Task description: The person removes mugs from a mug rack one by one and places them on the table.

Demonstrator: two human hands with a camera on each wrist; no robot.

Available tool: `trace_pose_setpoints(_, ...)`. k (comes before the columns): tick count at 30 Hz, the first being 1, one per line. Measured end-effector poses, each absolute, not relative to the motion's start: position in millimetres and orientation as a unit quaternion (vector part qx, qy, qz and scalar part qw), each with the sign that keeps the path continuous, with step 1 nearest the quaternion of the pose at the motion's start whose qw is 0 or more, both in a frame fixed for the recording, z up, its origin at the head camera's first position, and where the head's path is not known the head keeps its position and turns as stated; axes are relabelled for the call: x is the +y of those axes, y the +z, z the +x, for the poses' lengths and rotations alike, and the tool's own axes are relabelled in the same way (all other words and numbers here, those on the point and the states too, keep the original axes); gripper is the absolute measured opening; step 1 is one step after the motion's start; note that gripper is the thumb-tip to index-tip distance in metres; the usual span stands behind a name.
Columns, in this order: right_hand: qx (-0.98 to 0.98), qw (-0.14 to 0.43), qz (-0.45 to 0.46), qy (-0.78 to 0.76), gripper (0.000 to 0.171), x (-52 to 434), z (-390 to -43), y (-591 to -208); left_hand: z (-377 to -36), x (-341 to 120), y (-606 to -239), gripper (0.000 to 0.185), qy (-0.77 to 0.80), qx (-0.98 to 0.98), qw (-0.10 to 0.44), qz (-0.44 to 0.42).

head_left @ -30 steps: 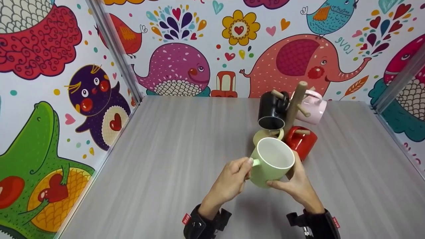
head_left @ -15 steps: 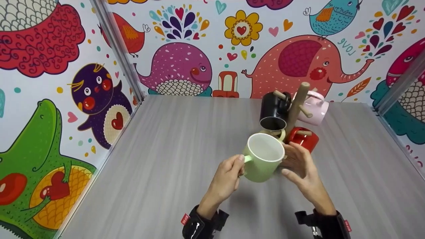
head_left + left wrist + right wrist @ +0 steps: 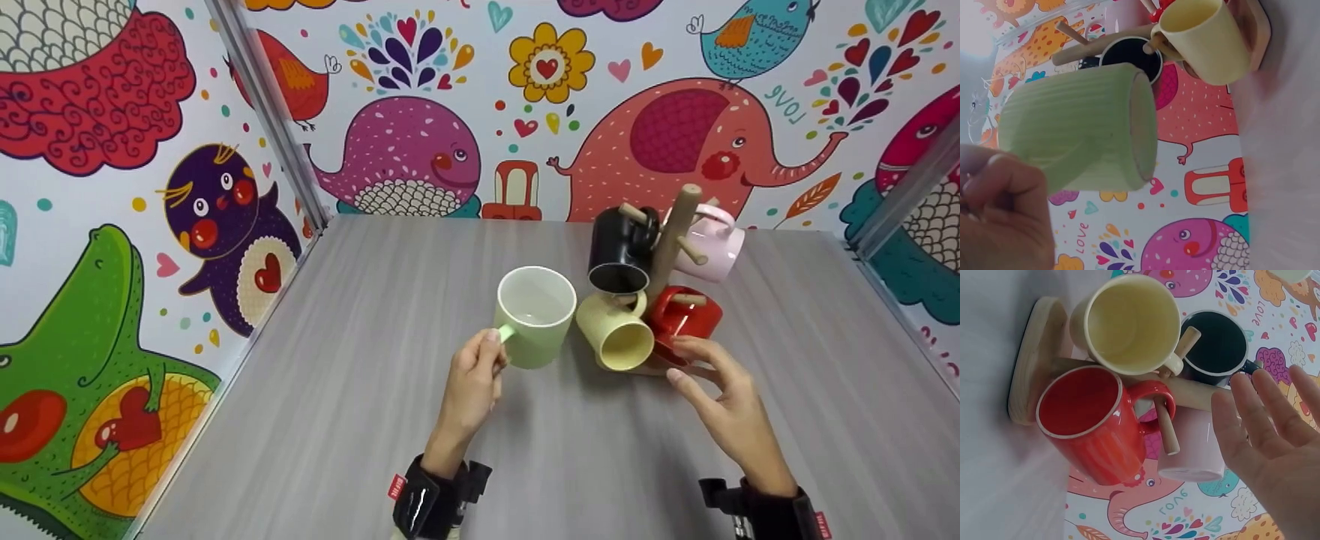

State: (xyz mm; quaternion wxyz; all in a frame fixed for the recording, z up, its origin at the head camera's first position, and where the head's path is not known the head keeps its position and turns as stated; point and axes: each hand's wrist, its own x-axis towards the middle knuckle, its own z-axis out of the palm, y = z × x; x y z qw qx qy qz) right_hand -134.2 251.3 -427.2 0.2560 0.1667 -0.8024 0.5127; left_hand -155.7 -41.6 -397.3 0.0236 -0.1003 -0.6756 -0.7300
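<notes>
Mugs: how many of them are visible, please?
5. The left hand holds the green mug; the black mug, pink mug, yellow mug and red mug hang on the wooden rack. None seems hidden.

The desk (image 3: 360, 390) has a flat grey top with paler streaks running from front to back. Right of its middle stands a wooden mug rack (image 3: 680, 219), its round-cornered base (image 3: 1033, 365) resting directly on the surface. Soft shadows darken the nearer part of the top.
</notes>
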Motion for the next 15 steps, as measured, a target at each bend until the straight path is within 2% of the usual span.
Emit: trace_pose_setpoints(15,-0.811,0.277,0.162,0.489,0.031,253.2,-133.7,-432.2,-176.3,-65.6,-420.8,0.033,-0.72,-0.691,0.047,-0.045)
